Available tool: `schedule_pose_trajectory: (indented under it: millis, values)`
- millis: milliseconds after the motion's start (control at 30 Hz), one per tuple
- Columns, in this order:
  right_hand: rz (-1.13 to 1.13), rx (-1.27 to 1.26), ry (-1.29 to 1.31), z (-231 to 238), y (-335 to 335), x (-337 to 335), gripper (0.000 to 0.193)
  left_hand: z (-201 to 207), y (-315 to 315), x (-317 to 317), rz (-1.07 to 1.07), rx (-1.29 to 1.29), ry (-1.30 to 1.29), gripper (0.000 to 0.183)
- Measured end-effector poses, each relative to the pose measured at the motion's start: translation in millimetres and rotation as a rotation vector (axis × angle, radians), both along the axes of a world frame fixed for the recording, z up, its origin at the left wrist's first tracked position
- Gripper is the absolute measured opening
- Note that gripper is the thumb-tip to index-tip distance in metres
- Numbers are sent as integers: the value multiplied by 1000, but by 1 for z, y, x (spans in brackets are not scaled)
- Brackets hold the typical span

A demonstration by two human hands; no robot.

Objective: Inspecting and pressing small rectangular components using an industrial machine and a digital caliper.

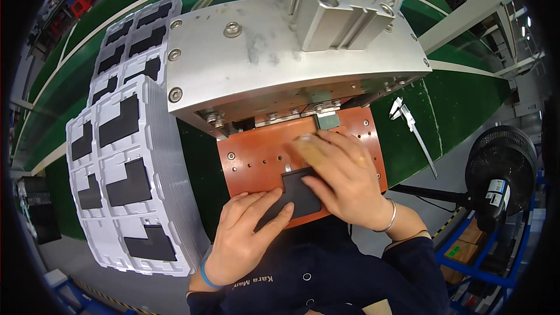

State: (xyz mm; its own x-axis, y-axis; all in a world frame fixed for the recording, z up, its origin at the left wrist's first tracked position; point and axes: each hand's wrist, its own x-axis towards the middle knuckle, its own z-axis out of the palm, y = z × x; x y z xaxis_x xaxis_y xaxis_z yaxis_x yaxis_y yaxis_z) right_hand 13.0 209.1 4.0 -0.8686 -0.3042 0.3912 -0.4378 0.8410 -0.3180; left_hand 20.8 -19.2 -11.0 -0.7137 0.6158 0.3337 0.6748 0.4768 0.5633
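Observation:
A flat black L-shaped piece (301,197) with small silvery tabs at its upper edge lies over the near part of an orange plate (251,154). My left hand (242,234) grips its lower left side between thumb and fingers. Over the plate's right half is my right hand (350,178), its thumb against the piece's upper right edge. The right forefinger is smeared by motion, so its grip is unclear. Just beyond those fingers sits a small greenish block (328,120), under the front edge of a silver metal press (262,52).
Stacked white trays (169,175) with black L-shaped pieces stand on the left, and another tray (137,44) lies behind. A caliper (415,131) rests on the green tabletop (466,90) to the right. Beyond it are a black fan (496,169) and a blue rack (487,277).

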Motion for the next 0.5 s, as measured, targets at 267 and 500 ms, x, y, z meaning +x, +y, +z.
schedule_pose_trajectory:
  millis: [267, 500]
  values:
    - [-57, -231, 116, -9, 42, 27, 42, 7, 17, -13, 58, 42, -15, 35]
    - [59, -136, 23, -7, 46, 23, 43, 7, 31, -34, 124, 0, 25, 37]
